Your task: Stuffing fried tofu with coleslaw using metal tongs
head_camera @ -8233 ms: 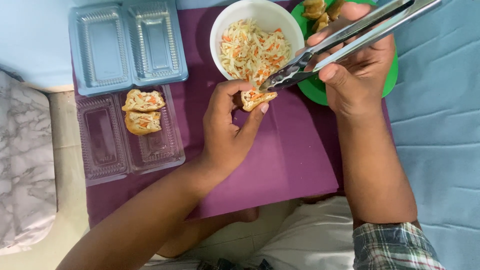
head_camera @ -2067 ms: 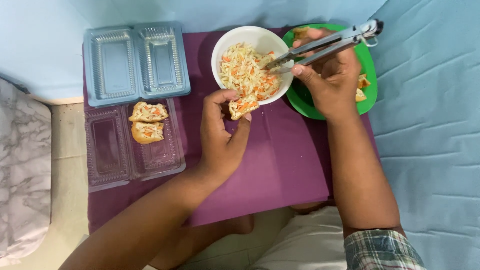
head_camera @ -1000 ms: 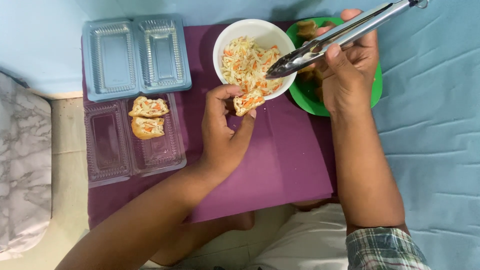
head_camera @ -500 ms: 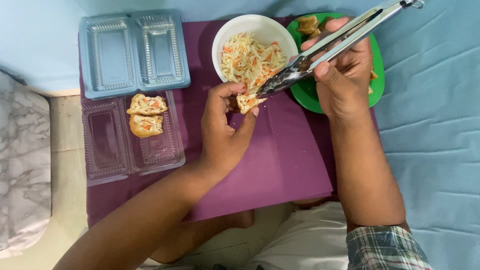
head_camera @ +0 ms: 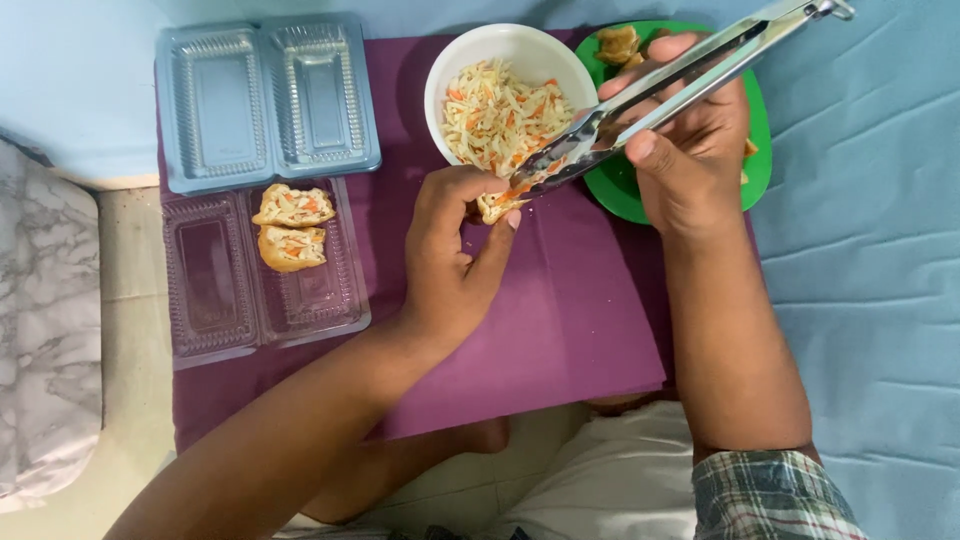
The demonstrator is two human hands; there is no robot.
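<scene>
My left hand (head_camera: 455,255) holds a small fried pocket (head_camera: 497,207) just below the white bowl (head_camera: 440,80) of shredded vegetable salad (head_camera: 500,115). Metal tongs (head_camera: 660,95) are gripped in my right hand (head_camera: 690,165). Their tips carry a pinch of salad and touch the open top of the pocket. Behind my right hand sits a green plate (head_camera: 615,195) with more fried pieces (head_camera: 617,42), mostly hidden.
A clear plastic clamshell box (head_camera: 215,290) at the left holds two filled pockets (head_camera: 290,225). Another clamshell box (head_camera: 265,100) lies behind it. All sit on a purple cloth (head_camera: 560,310) over a light blue sheet (head_camera: 860,280). A marbled cushion (head_camera: 45,330) is far left.
The tongs dipped into the bowl, picked up salad, and came down to the pocket in my left hand. The left hand kept hold of the pocket throughout.
</scene>
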